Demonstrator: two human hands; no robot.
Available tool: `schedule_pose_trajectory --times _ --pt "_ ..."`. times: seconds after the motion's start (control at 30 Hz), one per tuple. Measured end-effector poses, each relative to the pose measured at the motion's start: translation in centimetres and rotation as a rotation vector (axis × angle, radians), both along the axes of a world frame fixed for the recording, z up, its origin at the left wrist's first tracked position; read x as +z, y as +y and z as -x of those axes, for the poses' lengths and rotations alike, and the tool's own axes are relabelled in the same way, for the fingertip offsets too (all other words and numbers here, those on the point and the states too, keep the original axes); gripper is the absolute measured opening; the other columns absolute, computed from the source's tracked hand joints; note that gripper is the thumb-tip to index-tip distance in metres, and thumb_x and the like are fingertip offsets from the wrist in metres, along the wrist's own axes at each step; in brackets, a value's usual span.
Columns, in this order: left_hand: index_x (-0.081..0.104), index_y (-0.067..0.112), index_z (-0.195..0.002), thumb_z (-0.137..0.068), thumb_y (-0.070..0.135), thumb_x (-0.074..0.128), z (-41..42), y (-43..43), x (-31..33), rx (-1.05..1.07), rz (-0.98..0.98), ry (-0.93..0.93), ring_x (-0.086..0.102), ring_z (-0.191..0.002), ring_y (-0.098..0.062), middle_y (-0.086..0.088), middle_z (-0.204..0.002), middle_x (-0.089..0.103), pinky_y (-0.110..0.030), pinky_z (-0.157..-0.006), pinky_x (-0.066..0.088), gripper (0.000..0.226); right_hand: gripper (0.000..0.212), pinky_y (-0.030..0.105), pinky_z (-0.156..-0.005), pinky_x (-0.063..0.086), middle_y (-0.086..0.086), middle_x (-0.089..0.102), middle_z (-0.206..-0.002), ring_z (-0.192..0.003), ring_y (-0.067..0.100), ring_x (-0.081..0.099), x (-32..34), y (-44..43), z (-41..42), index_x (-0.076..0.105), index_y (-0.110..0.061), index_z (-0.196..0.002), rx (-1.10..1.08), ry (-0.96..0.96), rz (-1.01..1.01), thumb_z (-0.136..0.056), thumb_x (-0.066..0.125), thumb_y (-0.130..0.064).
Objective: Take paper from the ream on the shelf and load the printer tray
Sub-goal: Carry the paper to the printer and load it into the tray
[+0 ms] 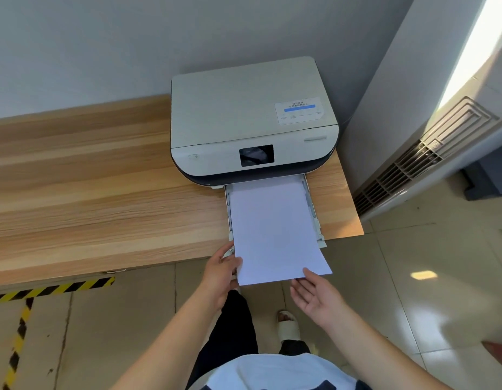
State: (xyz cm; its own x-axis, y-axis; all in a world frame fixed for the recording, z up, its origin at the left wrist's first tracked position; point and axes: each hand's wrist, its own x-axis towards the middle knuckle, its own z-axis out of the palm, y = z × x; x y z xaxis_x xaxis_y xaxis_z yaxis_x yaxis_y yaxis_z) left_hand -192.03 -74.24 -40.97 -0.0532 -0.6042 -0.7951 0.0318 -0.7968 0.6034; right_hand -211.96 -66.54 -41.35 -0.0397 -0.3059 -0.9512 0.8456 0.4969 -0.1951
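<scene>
A white printer [252,122] with a small dark screen stands on a wooden bench against the wall. Its paper tray [314,212] is pulled out toward me. A stack of white paper [275,229] lies in the tray, its near end sticking out past the tray's front edge. My left hand [220,274] grips the stack's near left corner, thumb on top. My right hand [314,296] is palm up with fingers spread, its fingertips touching the stack's near right edge from below. No ream or shelf is in view.
The wooden bench [89,187] stretches to the left of the printer. A white air-conditioning unit with a vent grille [413,164] stands at the right. Yellow-black hazard tape [52,288] marks the tiled floor. My leg and a white slipper [288,325] are below.
</scene>
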Motion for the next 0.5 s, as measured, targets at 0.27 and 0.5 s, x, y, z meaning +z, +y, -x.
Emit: schedule_pose_trajectory --times 0.27,0.5 --pt "0.052 0.026 -0.139 -0.091 -0.002 0.060 -0.4 0.1 -0.7 -0.006 0.024 -0.055 0.070 -0.102 -0.027 -0.008 -0.114 0.071 -0.038 -0.070 0.063 0.056 0.012 0.041 -0.083 0.053 0.020 0.059 -0.107 -0.093 0.031 0.065 -0.6 -0.8 -1.0 0.057 -0.002 -0.104 -0.077 -0.016 0.000 -0.093 0.059 -0.007" --pt "0.052 0.024 -0.136 -0.091 -0.005 0.058 -0.1 -0.7 -0.4 0.000 0.052 -0.047 0.068 -0.102 -0.024 -0.005 -0.112 0.069 -0.021 -0.053 0.056 0.053 0.024 0.040 -0.086 0.052 0.023 0.058 -0.116 -0.094 0.031 0.065 -1.0 -1.6 -0.9 0.051 0.001 -0.118 -0.042 0.037 0.027 -0.095 0.053 0.000"
